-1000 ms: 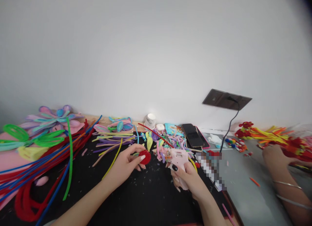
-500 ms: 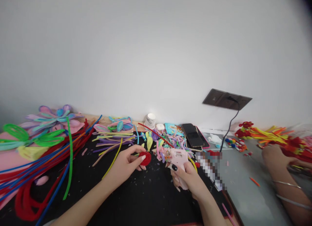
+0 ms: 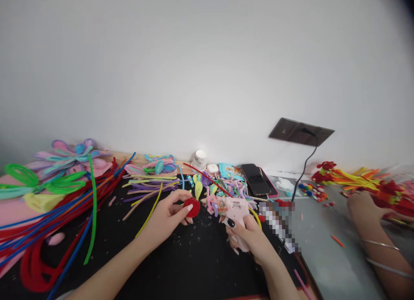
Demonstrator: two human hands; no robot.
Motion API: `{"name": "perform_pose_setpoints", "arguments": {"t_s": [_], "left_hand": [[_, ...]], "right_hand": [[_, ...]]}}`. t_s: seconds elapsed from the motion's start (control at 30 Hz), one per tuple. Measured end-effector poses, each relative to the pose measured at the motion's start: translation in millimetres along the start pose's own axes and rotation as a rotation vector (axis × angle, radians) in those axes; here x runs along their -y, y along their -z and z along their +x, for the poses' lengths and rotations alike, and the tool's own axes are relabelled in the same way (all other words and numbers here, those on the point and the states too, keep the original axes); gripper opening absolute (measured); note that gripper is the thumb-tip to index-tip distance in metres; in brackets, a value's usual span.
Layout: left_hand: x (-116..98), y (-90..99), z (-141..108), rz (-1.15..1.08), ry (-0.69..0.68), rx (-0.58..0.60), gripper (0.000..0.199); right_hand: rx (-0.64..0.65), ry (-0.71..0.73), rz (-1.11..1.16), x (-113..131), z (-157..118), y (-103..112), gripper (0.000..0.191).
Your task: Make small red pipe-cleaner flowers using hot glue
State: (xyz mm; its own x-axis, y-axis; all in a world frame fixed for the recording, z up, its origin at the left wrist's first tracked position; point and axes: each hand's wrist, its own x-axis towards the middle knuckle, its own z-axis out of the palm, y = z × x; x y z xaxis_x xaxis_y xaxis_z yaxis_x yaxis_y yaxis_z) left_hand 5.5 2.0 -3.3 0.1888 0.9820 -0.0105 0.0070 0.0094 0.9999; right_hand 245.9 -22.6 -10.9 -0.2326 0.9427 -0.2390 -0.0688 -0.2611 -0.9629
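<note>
Between the thumb and fingers of my left hand [image 3: 171,213] is a red fuzzy disc, a coil of pipe cleaner [image 3: 193,207]. My right hand [image 3: 244,233] is wrapped round the handle of a pale pink glue gun [image 3: 236,208]. Its nozzle end points left toward the disc, with a gap between them; coloured bits around the nozzle partly hide the tip. Just behind the disc lies a yellow looped pipe-cleaner piece [image 3: 199,188]. A long red pipe cleaner [image 3: 207,179] slants behind the gun.
Long pipe cleaners [image 3: 74,213] and finished flowers [image 3: 69,157] fill the left. At the back stand a paper cup [image 3: 200,158] and a phone [image 3: 256,180]. A black cable [image 3: 303,170] runs from the wall socket [image 3: 299,131]. Another person's hand [image 3: 365,209] works at right.
The red disc has turned slightly in my left fingers, its face tilting differently. Both my hands otherwise stay almost where they were.
</note>
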Motion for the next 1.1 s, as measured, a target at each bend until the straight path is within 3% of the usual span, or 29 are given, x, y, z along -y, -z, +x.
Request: {"name": "perform_pose_setpoints", "arguments": {"t_s": [0.33,1.1], "left_hand": [[0.9,0.0,-1.3,-0.037,0.001,0.082,0.023],[3.6,-1.4,-0.6,-0.054,0.004,0.084,0.023]], "right_hand": [[0.045,0.010,0.058,2.4,-2.4,-2.5,0.046],[0.063,-0.021,0.041,1.5,-2.5,-1.1,0.047]]}}
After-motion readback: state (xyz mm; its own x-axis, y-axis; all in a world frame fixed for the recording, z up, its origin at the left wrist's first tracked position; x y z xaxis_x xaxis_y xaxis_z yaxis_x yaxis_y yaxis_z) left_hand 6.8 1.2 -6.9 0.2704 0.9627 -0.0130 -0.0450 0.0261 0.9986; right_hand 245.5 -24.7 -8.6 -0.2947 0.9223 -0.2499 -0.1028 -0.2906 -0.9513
